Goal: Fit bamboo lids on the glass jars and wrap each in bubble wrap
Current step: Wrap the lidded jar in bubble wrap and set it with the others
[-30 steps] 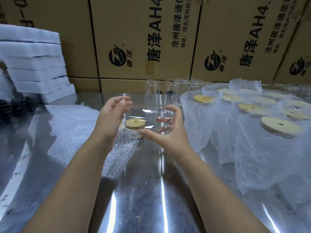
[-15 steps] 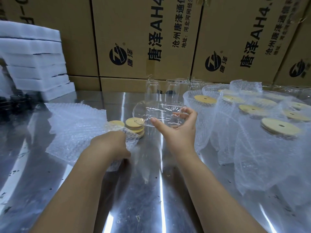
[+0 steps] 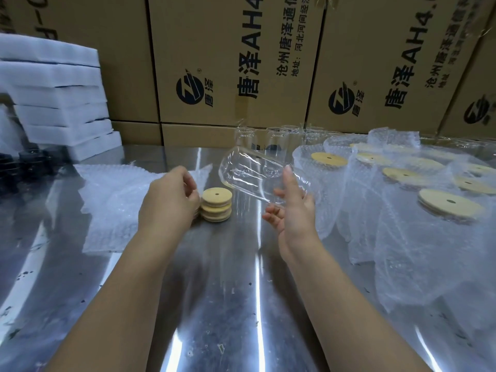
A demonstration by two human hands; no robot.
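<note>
My right hand (image 3: 294,213) holds a clear glass jar (image 3: 252,174) tilted on its side above the metal table (image 3: 220,304), thumb up along its wall and fingers beneath. The jar has no lid on it. My left hand (image 3: 170,201) hovers just left of a short stack of round bamboo lids (image 3: 217,204). Its fingers are loosely curled and I see nothing between them. The hand partly hides the edge of a second lid stack. A pile of flat bubble wrap sheets (image 3: 112,202) lies under and left of that hand.
Several jars with lids, wrapped in bubble wrap (image 3: 408,200), crowd the right side. Bare glass jars (image 3: 275,138) stand at the back centre. White foam slabs (image 3: 56,103) are stacked at back left, with black items (image 3: 26,163) beside them. Cardboard boxes (image 3: 230,63) wall the rear.
My left hand has left the bubble wrap and moved up and right to the lid stack. My right hand has kept the jar, shifting it slightly up and tilting it.
</note>
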